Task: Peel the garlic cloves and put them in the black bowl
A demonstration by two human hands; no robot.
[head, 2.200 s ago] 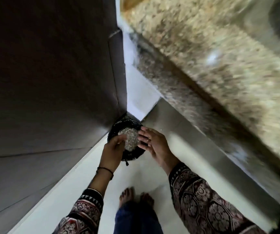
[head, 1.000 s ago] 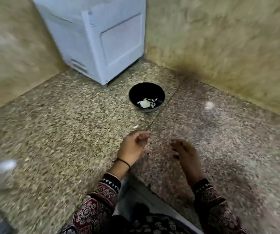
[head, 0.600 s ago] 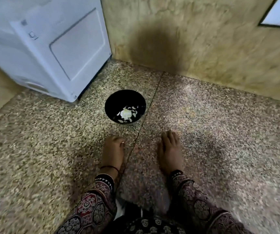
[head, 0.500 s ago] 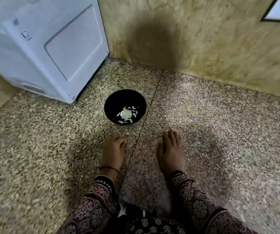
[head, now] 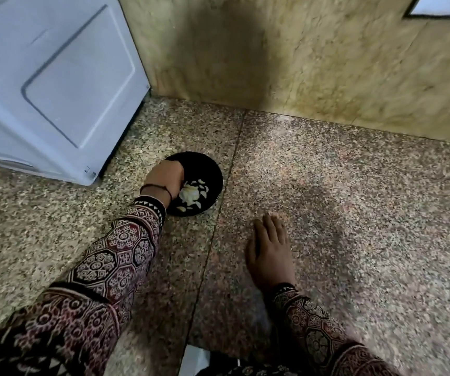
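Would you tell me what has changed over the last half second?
The left hand moved forward from the counter to the black bowl, its fingers hidden over the left rim. The right hand stays flat on the counter; black bowl and garlic unmoved.

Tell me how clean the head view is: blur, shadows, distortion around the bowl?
Head view: fairly sharp at centre, black bowl and pale garlic readable; soft dark shadow on the wall and on the counter by the right hand; wide-angle bend on the white appliance; left sleeve slightly blurred low down.
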